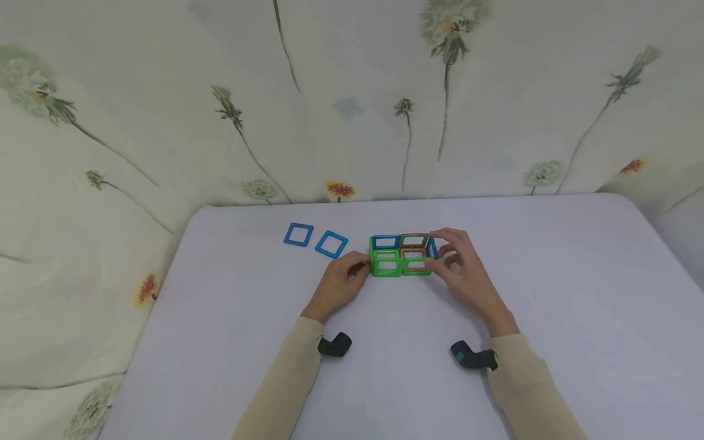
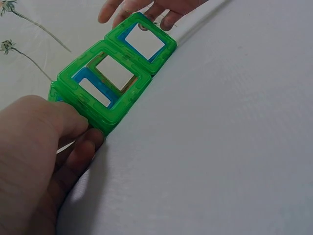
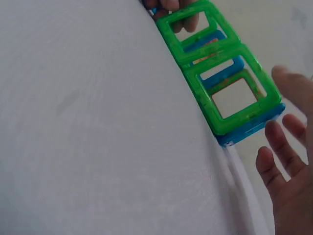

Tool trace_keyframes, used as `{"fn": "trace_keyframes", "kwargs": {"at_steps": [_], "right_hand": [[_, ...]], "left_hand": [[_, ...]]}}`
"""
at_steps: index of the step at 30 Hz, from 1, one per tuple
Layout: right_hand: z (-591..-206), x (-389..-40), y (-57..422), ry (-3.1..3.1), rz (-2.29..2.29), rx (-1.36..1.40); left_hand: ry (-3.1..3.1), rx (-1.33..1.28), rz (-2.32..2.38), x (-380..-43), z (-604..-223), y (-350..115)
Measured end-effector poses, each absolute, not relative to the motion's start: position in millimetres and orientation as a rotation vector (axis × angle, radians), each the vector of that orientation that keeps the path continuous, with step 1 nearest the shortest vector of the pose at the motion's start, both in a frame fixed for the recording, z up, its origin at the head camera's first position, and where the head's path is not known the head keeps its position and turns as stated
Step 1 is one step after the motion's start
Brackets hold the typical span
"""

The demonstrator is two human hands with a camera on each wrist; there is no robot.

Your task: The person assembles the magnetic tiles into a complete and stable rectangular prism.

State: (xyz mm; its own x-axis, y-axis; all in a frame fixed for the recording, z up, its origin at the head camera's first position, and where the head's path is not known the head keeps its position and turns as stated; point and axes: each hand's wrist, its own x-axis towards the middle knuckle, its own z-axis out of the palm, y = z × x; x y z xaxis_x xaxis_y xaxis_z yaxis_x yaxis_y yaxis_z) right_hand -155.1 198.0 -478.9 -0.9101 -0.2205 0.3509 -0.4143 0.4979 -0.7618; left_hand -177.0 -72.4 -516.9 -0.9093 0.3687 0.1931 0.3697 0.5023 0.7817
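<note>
A low box built of magnetic tiles (image 1: 401, 260) stands on the table, two tiles long. Green square tiles (image 3: 212, 59) make its front, with blue, green and orange frames behind them. At its left end my left hand (image 1: 338, 284) pinches the edge of the box, thumb and fingers at the green corner in the left wrist view. My right hand (image 1: 470, 281) is spread around the right end. There its thumb and fingers stand apart beside the blue end tile (image 3: 252, 126), not curled round it.
Two loose blue square tiles (image 1: 295, 244) (image 1: 327, 253) lie flat on the white table (image 1: 401, 348), left of the box. A flower-printed cloth (image 1: 352, 153) hangs behind the table's back edge. Black wrist cameras (image 1: 337, 346) sit on both sleeves.
</note>
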Motion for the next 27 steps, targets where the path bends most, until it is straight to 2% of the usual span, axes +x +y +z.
{"fn": "trace_keyframes", "kwargs": {"at_steps": [3,8,14,19,27], "right_hand": [[-480.3,-152.0,202.3,-2.578,1.496,0.433],[-503.3,-160.5,214.9,-2.624,1.545,0.296],[-521.7,-164.7,217.5,-2.657,1.342,0.43],[-522.7,-163.8,214.7,-2.656,1.338,0.5],[-518.0,-164.0,216.6,-2.691,1.31,0.472]], "left_hand": [[-2.716,-0.676,-1.415,-176.4,-518.2,-72.6],[-2.69,-0.694,-1.428,-179.3,-518.7,-71.9],[-2.629,-0.645,-1.466,-180.5,-522.8,-72.8],[-2.551,-0.51,-1.282,-180.0,-521.9,-74.5],[-2.556,-0.143,-0.925,-186.0,-518.3,-79.6]]}}
